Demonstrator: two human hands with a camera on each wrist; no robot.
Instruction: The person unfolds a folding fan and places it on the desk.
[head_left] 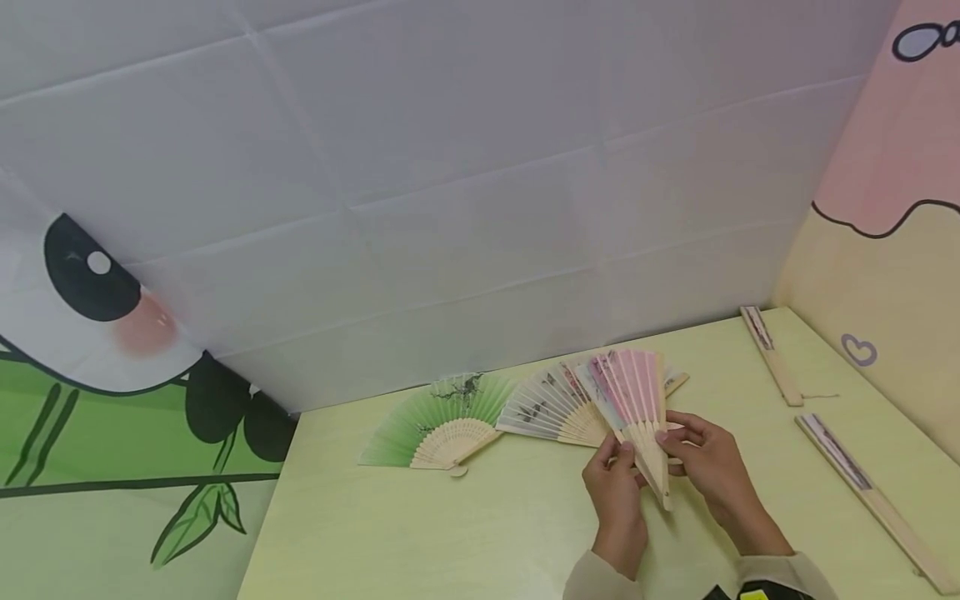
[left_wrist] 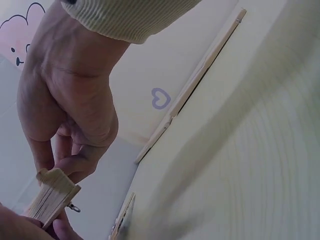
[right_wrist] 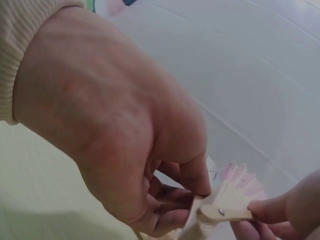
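A pink folding fan (head_left: 637, 392), partly spread, is held up between both hands above the table. My left hand (head_left: 618, 492) pinches its ribs on the left side, and my right hand (head_left: 705, 458) grips the right side near the end stick. The pivot end of the fan points down toward me; the left wrist view shows the stacked wooden sticks (left_wrist: 52, 197) there with a small metal ring. In the right wrist view the fan's pivot rivet shows beside the right fingers. Behind the pink fan lies a white fan (head_left: 551, 404) with dark print, partly covered by it.
An open green fan (head_left: 457, 425) lies at the left on the table (head_left: 420, 542). Two folded fans lie at the right: one near the back corner (head_left: 772, 354), the other along the right edge (head_left: 873, 500). A grey sheet wall (head_left: 480, 208) stands behind.
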